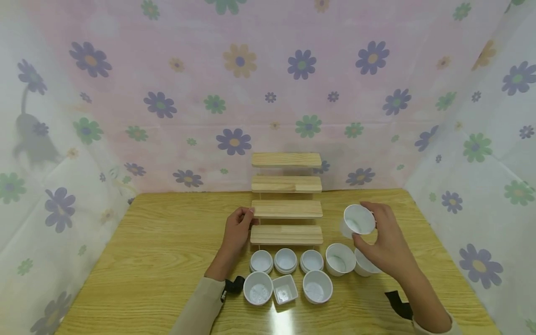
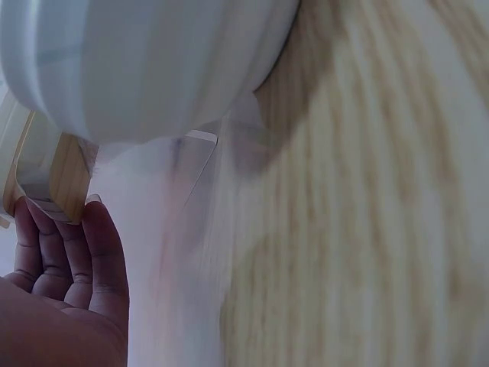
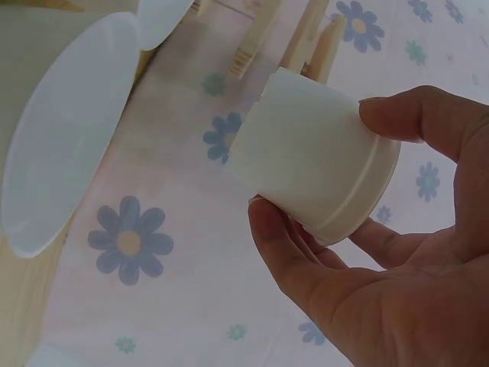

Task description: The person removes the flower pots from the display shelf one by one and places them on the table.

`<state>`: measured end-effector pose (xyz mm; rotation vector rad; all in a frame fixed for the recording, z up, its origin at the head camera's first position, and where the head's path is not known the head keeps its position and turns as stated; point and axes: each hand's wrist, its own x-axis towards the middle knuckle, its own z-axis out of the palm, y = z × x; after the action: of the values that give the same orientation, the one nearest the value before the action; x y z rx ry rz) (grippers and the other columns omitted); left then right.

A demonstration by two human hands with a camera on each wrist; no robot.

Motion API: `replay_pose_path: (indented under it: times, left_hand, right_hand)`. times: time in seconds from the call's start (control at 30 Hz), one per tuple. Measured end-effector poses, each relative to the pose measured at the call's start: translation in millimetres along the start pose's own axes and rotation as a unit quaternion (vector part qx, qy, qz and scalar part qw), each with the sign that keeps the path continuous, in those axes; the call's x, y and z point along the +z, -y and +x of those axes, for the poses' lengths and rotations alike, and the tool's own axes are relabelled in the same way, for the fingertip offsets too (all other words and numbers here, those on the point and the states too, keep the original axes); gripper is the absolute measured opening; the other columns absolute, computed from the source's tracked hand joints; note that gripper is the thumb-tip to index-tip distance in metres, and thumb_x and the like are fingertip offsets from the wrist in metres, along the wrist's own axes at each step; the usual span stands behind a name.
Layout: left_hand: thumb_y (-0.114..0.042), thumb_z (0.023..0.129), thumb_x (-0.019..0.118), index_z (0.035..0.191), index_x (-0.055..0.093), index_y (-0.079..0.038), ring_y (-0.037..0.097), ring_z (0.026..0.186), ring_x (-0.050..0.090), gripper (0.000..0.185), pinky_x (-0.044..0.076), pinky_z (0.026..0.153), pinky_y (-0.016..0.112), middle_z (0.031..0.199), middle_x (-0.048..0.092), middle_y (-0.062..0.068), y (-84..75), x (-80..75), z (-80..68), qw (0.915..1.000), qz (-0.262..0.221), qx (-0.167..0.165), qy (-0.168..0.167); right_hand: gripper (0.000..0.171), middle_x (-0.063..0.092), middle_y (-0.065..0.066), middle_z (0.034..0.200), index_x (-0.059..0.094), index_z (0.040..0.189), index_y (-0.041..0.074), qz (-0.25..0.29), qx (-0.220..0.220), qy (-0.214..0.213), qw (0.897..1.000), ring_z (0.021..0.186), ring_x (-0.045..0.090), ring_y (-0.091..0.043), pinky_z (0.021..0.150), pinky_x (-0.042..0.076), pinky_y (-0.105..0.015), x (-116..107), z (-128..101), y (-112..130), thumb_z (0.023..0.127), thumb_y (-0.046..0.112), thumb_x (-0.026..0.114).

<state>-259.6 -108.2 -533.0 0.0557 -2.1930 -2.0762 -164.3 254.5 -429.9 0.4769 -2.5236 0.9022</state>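
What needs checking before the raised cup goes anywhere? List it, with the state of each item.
1. Right hand grips the raised white cup between thumb and fingers: ok.
2. Cup is clear of the table and of the other cups: ok.
3. Left hand holds the left end of the wooden step shelf: ok.
4. All four steps are bare: ok.
5. Cup is upright: not ok; it is tipped, its mouth facing the head camera.
6. Anything inside the cup: cannot tell.

A wooden table (image 1: 159,251) carries a stepped wooden rack (image 1: 286,218) and white cups (image 1: 293,274).
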Motion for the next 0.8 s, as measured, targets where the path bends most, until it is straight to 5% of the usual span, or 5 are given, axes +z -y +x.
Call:
replay_pose_path:
  times: [0.2, 0.43, 0.8]
  left_hand:
    - [-0.027, 0.111, 0.061, 0.1, 0.066, -0.003, 0.022, 0.086, 0.074, 0.027, 0.054, 0.082, 0.027, 0.09, 0.071, 0.016, -3.7, 0.8, -1.5, 1.0, -0.004, -0.005, 0.001]
    - [-0.029, 0.11, 0.062, 0.1, 0.067, -0.003, 0.017, 0.084, 0.073, 0.028, 0.055, 0.081, 0.025, 0.088, 0.072, 0.012, 0.0, 0.7, -0.4, 1.0, -0.007, -0.002, -0.003]
    - [-0.026, 0.11, 0.062, 0.099, 0.067, -0.003, 0.016, 0.081, 0.073, 0.026, 0.057, 0.08, 0.026, 0.084, 0.072, 0.008, 1.8, 0.4, 0.1, 0.9999, -0.008, 0.005, -0.003]
  right_hand:
    - [0.076, 0.05, -0.026, 0.133, 0.049, 0.146, -0.006, -0.009, 0.017, 0.006, 1.0, 0.105, 0.055, -0.033, 0.08, 0.044, -0.031, -5, -5, -7, 0.079, -0.003, 0.086]
    - [0.08, 0.046, -0.031, 0.133, 0.046, 0.148, -0.009, -0.015, 0.036, 0.015, 0.999, 0.107, 0.055, -0.04, 0.082, 0.049, -0.056, -9, -3, -14, 0.08, -0.001, 0.087]
    - [0.078, 0.043, -0.032, 0.133, 0.048, 0.146, -0.011, -0.009, 0.071, 0.038, 0.997, 0.108, 0.055, -0.045, 0.084, 0.05, -0.066, -16, -3, -24, 0.081, 0.004, 0.088]
